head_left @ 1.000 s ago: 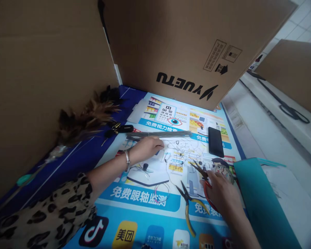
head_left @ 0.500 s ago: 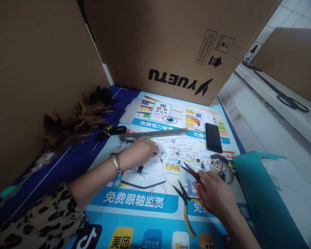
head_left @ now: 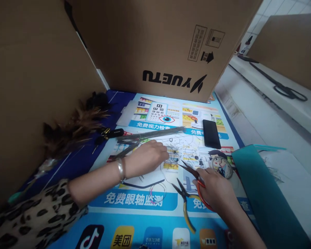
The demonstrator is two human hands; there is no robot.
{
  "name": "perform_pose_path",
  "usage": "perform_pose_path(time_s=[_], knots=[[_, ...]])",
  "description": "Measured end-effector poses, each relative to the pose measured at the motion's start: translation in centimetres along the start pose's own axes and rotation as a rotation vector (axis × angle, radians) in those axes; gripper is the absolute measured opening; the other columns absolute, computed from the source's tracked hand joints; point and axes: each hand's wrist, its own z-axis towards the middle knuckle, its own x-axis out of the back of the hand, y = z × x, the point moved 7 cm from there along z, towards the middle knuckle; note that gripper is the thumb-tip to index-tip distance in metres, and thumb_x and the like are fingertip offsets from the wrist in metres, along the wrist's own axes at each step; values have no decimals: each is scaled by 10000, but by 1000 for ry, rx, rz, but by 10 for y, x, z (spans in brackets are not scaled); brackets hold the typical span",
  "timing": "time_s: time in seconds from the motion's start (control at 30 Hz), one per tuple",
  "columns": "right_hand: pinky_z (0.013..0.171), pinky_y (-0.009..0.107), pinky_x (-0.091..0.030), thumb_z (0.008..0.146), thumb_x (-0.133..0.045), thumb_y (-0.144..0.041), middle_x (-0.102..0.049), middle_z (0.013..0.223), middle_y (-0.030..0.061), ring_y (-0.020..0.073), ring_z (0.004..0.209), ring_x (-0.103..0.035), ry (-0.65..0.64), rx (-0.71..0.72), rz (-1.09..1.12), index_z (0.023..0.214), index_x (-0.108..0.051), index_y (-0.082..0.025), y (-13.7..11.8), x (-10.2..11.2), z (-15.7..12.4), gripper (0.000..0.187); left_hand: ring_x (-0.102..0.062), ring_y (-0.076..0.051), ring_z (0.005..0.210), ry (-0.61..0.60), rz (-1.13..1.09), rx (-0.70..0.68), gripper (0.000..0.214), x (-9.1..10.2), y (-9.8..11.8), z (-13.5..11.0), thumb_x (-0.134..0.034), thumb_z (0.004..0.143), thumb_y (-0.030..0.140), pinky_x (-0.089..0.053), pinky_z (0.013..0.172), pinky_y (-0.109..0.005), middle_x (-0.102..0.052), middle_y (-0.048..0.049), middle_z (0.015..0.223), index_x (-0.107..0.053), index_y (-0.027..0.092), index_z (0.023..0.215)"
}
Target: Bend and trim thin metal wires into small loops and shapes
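Note:
My left hand (head_left: 150, 155), with a silver bangle at the wrist, reaches over the tangle of thin wires (head_left: 181, 141) in the middle of the table. Its fingers are bent and pressed together at the tangle's left edge; whatever they hold is hidden. My right hand (head_left: 216, 186) grips a pair of scissors (head_left: 190, 169) by the orange-red handles, the blades slightly apart and pointing left at the wires. Just below the scissors lie yellow-handled pliers (head_left: 186, 207), jaws open. A thin pinkish wire loop (head_left: 157, 193) rests to their left.
Behind the wires lies a bundle of straight wires (head_left: 155, 133). A black phone (head_left: 211, 134), a round clear dish (head_left: 221, 168) and a teal box (head_left: 261, 193) are on the right. Brown feathers (head_left: 75, 121) and a black key fob (head_left: 115, 132) lie left. Cardboard (head_left: 155, 41) walls the back.
My left hand has moved right, to the edge of the wire tangle. My right hand and the scissors have barely moved. The camera view has shifted slightly.

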Motion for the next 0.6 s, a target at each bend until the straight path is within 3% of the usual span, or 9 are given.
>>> perform_pose_path(time_s=[0.13, 0.27, 0.47, 0.6], knots=[[614, 273, -381, 846, -407, -382, -570, 1046, 118, 247, 925, -531, 26, -7, 16, 1179, -490, -225, 6, 1, -2, 377, -505, -184, 750, -124, 293, -242, 186, -25, 20, 25, -450, 828, 152, -319, 706, -334, -597, -72, 723, -582, 158, 696], [617, 266, -382, 844, -415, -372, -567, 1059, 119, 243, 930, -534, 40, -26, 40, 1176, -496, -224, 12, 2, -2, 372, -515, -179, 762, -164, 328, -354, 168, -40, 18, 41, -475, 804, 107, -310, 718, -329, -602, -73, 724, -572, 160, 678], [625, 279, -372, 836, -431, -397, -583, 1026, 122, 251, 905, -543, 47, -39, 27, 1132, -521, -206, 20, 1, -2, 364, -518, -178, 751, -275, 209, -400, 128, -49, 8, 54, -504, 752, 91, -318, 684, -311, -603, -73, 738, -564, 171, 672], [619, 272, -361, 824, -456, -395, -594, 1013, 110, 237, 887, -556, 18, -7, 44, 1136, -516, -217, 24, 3, -6, 364, -505, -178, 700, -307, 67, -345, 107, -42, 4, 61, -513, 720, 106, -320, 645, -303, -593, -56, 703, -547, 180, 651]])
